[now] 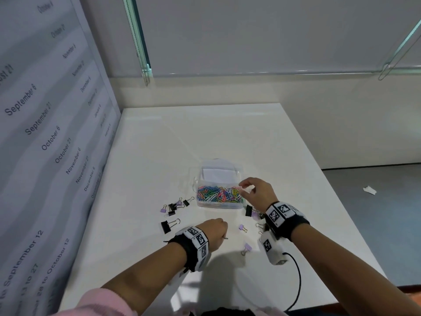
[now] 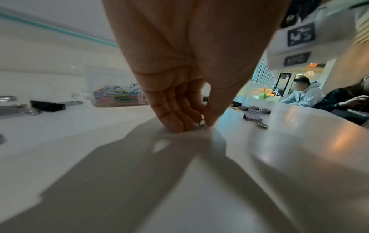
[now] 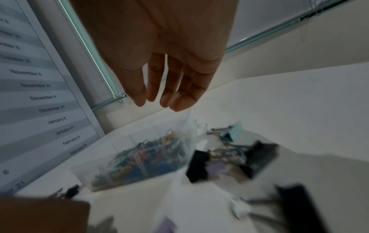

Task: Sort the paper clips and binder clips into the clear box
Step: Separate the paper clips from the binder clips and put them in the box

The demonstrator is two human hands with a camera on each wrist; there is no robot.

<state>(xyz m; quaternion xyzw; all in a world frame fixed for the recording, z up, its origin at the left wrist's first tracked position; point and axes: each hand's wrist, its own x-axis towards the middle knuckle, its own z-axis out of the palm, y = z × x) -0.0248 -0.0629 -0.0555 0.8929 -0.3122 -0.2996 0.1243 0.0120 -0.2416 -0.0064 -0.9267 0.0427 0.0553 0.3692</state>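
Note:
The clear box stands mid-table, its near compartment full of coloured paper clips; it also shows in the wrist views. My right hand hovers over the box's right end, fingers loose and apart, nothing seen between them. My left hand is down on the table in front of the box and pinches a small clip; only its silver wire shows. Binder clips lie loose: black, a cluster, purple ones, black by the box.
A calendar board walls the table's left side. The table's right edge drops to grey floor holding a paper scrap. A black cable trails from a white device by my right wrist. People sit beyond.

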